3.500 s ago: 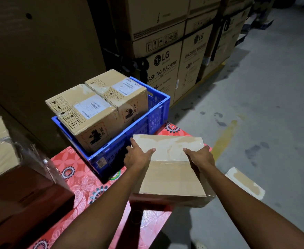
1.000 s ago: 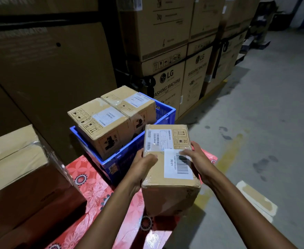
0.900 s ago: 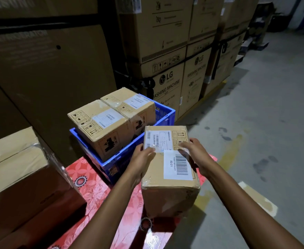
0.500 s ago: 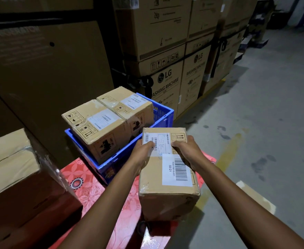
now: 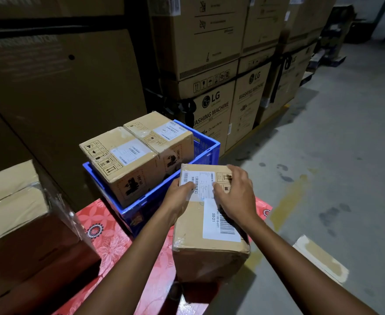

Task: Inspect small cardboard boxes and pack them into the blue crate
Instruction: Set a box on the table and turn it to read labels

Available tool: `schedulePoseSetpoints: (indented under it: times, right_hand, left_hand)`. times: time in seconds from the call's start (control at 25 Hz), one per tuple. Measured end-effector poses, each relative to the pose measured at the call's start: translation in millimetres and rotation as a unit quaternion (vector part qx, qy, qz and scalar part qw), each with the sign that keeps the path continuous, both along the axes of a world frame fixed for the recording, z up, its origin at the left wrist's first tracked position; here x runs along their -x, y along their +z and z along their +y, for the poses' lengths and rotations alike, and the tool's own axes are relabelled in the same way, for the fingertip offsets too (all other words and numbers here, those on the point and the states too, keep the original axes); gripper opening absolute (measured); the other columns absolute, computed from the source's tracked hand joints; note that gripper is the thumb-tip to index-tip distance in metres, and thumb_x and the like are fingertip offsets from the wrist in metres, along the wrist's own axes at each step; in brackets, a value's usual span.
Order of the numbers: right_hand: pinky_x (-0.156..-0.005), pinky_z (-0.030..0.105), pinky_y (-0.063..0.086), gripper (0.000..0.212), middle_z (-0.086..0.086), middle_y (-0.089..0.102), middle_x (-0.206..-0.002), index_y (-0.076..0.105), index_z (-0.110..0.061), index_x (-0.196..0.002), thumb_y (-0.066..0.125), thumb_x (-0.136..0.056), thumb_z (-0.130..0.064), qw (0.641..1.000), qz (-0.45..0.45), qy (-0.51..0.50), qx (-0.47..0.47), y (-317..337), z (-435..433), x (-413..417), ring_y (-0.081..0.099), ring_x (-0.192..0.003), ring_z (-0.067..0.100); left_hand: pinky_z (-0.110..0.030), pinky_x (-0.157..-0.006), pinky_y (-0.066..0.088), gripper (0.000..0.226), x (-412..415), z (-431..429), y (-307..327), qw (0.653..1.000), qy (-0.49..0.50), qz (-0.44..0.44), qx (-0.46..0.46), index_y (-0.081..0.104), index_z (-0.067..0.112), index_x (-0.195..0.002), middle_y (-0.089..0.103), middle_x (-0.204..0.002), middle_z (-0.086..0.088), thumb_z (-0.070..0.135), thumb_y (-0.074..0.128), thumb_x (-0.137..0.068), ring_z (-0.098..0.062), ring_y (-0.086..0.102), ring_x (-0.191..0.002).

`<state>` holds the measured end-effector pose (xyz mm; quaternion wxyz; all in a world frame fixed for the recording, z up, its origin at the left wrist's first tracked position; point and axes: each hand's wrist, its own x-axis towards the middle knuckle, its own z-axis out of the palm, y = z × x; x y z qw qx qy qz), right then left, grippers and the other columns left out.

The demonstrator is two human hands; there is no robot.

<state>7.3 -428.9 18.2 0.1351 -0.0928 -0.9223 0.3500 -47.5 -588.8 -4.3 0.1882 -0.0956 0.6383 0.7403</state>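
A small cardboard box (image 5: pixel 209 248) with white barcode labels stands on the red floral table (image 5: pixel 105 237), right in front of the blue crate (image 5: pixel 207 153). My left hand (image 5: pixel 179 196) grips the box's left top edge, thumb on the label. My right hand (image 5: pixel 234 192) lies flat on the box's top, fingers spread over the label and printed symbols. Two similar labelled boxes (image 5: pixel 123 160) (image 5: pixel 162 135) stand side by side inside the crate, rising above its rim.
A large plastic-wrapped carton (image 5: pixel 16 223) sits on the table at the left. Tall stacked appliance cartons (image 5: pixel 212 64) form a wall behind the crate. A flat cardboard piece (image 5: pixel 321 260) lies on the concrete floor at the right.
Both hands slid forward along the box's top toward its far end. My right hand moved from the box's right edge onto its top face. Earlier, the box was turned label side up.
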Motion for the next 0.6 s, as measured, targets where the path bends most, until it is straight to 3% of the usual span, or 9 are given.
schedulePoseSetpoints:
  times: [0.08,0.12,0.2,0.28,0.32,0.4,0.52,0.6]
  right_hand:
    - [-0.104,0.040,0.041,0.058,0.007,0.042,-0.150,0.049,-0.016,-0.141,0.065,-0.091,-0.039,0.998,0.010,0.017,-0.054,3.7,7.0,-8.6,0.044,-0.131,0.030]
    - [-0.103,0.039,0.042,0.060,0.007,0.043,-0.150,0.047,-0.016,-0.144,0.066,-0.092,-0.040,1.000,0.001,0.002,-0.023,-0.6,16.2,-8.3,0.046,-0.131,0.029]
    - [-0.093,0.035,0.048,0.068,0.007,0.056,-0.138,0.037,-0.014,-0.151,0.063,-0.095,-0.043,0.981,-0.086,-0.047,0.166,-0.6,40.3,-6.9,0.061,-0.116,0.027]
    - [-0.083,0.038,0.054,0.064,0.010,0.071,-0.120,0.049,-0.009,-0.143,0.057,-0.097,-0.052,0.889,-0.188,-0.062,0.413,-4.3,68.2,-3.6,0.073,-0.094,0.027]
    - [-0.086,0.042,0.055,0.058,0.012,0.075,-0.114,0.061,-0.010,-0.132,0.052,-0.098,-0.055,0.858,-0.195,-0.057,0.472,-5.2,79.4,-4.2,0.075,-0.091,0.029]
    - [-0.096,0.048,0.052,0.055,0.012,0.077,-0.106,0.070,-0.013,-0.116,0.045,-0.100,-0.059,0.854,-0.150,-0.038,0.496,0.7,95.0,-9.1,0.075,-0.094,0.031]
    - [-0.083,0.046,0.058,0.058,0.017,0.074,-0.107,0.064,-0.011,-0.121,0.036,-0.103,-0.058,0.850,-0.030,-0.019,0.526,19.2,109.8,-14.6,0.073,-0.097,0.032]
    - [-0.074,0.042,0.057,0.058,0.014,0.068,-0.108,0.058,-0.012,-0.120,0.032,-0.102,-0.061,0.853,0.001,-0.039,0.521,20.7,125.6,-17.1,0.069,-0.095,0.026]
  left_hand:
    - [-0.051,-0.090,0.059,0.044,-4.5,8.5,2.0,1.000,0.004,0.002,-0.003,0.057,0.010,-0.134,0.074,-0.118,-0.012,0.009,0.058,-0.089,-0.031,0.074,-0.102]
    - [-0.054,-0.092,0.058,0.050,-6.9,14.1,3.9,1.000,0.003,0.003,0.000,0.055,0.011,-0.135,0.074,-0.118,-0.011,0.014,0.061,-0.085,-0.031,0.074,-0.101]
    - [-0.055,-0.094,0.056,0.052,-11.6,31.2,9.0,1.000,0.001,0.011,-0.006,0.054,0.012,-0.135,0.074,-0.117,-0.011,0.021,0.065,-0.086,-0.030,0.074,-0.102]
    - [-0.053,-0.094,0.057,0.053,-14.9,50.0,17.1,1.000,-0.006,0.013,-0.023,0.054,0.009,-0.135,0.074,-0.118,-0.013,0.032,0.068,-0.090,-0.030,0.074,-0.104]
    - [-0.051,-0.093,0.058,0.058,-16.6,58.8,21.8,0.999,-0.016,0.019,-0.029,0.054,0.009,-0.136,0.074,-0.118,-0.013,0.040,0.070,-0.089,-0.030,0.073,-0.105]
    - [-0.044,-0.084,0.061,0.058,-20.2,76.0,35.2,0.998,-0.030,0.044,-0.014,0.056,0.011,-0.132,0.074,-0.117,-0.011,0.052,0.066,-0.092,-0.028,0.074,-0.104]
    - [-0.054,-0.093,0.057,0.078,-19.6,88.8,47.3,0.997,0.000,0.071,0.004,0.060,0.017,-0.128,0.074,-0.115,-0.010,0.078,0.062,-0.079,-0.030,0.073,-0.105]
    - [-0.057,-0.095,0.055,0.083,-23.3,97.2,50.5,0.996,0.018,0.087,-0.020,0.061,0.010,-0.126,0.071,-0.117,-0.021,0.078,0.058,-0.080,-0.037,0.071,-0.107]
